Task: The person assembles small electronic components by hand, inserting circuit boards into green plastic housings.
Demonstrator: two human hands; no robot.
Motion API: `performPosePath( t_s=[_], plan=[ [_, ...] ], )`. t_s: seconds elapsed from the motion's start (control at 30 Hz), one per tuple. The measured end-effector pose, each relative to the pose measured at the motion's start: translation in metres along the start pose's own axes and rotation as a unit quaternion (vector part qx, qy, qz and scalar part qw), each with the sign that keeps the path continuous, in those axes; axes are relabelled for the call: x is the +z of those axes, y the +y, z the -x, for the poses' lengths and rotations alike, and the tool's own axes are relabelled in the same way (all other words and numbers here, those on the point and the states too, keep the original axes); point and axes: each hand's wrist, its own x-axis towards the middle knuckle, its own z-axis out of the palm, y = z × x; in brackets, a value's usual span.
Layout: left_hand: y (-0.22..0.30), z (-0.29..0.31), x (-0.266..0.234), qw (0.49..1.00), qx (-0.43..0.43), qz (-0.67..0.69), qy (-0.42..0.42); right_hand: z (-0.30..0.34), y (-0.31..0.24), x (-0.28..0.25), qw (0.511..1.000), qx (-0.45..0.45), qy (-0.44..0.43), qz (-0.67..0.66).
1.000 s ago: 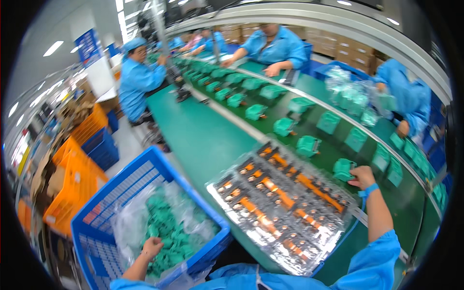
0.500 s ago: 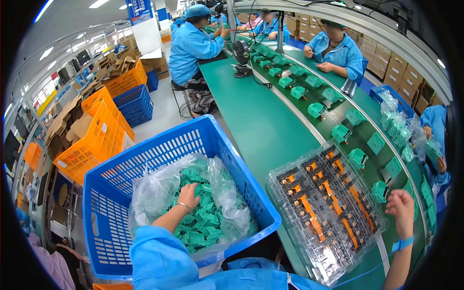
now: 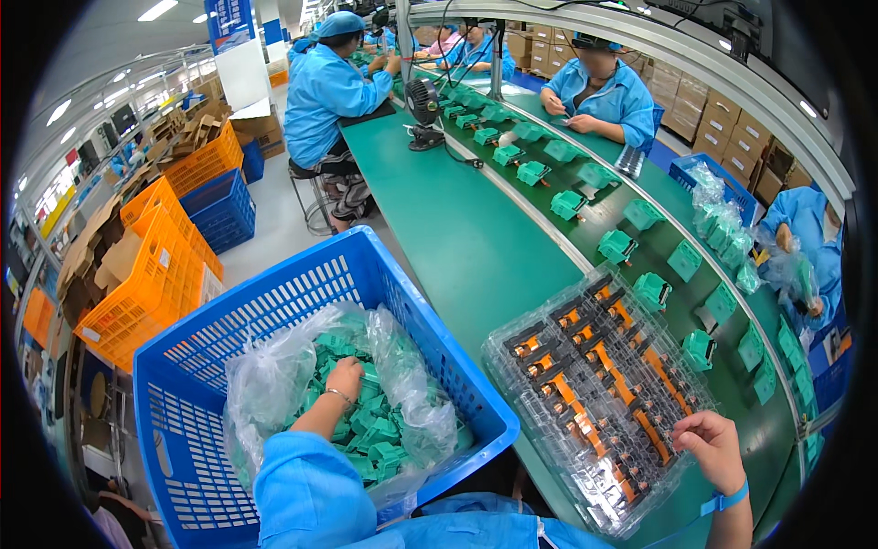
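Note:
My left hand (image 3: pixel 345 380) is down in a clear plastic bag (image 3: pixel 261 375) among green plastic housings (image 3: pixel 375 430). Its fingers are bent together over the housings; the fingertips and anything between them are hidden. The bag sits inside a slotted blue crate (image 3: pixel 197 430). Over the right edge of a clear plastic tray (image 3: pixel 521 366) hovers my right hand (image 3: pixel 718 448), fingers bent, thumb and forefinger slightly apart, nothing visible between them. Rows of orange-and-black parts (image 3: pixel 585 412) lie in the tray. A blue band (image 3: pixel 724 499) circles my right wrist.
Green housings (image 3: pixel 615 245) stand in rows along the dark green conveyor (image 3: pixel 585 238) beyond the tray. A small black fan (image 3: pixel 422 105) stands on the green bench (image 3: pixel 412 201). Co-workers in blue sit along the line. Orange crates (image 3: pixel 151 284) hold cardboard at the left.
My right hand has moved left and down from beside the conveyor housings to the tray's edge. My left hand stays among the housings, its fingers more bent. The whole view has shifted slightly.

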Motion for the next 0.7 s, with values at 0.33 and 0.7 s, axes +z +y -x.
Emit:
performPosePath(
  t_s=[0.33, 0.7],
  plan=[
    [0.044, 0.066, -0.085, 0.699, -0.321, 0.638, 0.038, -0.027, -0.003, 0.020, 0.994, -0.013, -0.087, 0.060],
    [0.158, 0.052, -0.175, 0.434, -0.103, 0.890, -0.092, -0.075, -0.002, 0.016, 0.969, -0.135, -0.129, 0.161]
  ],
)
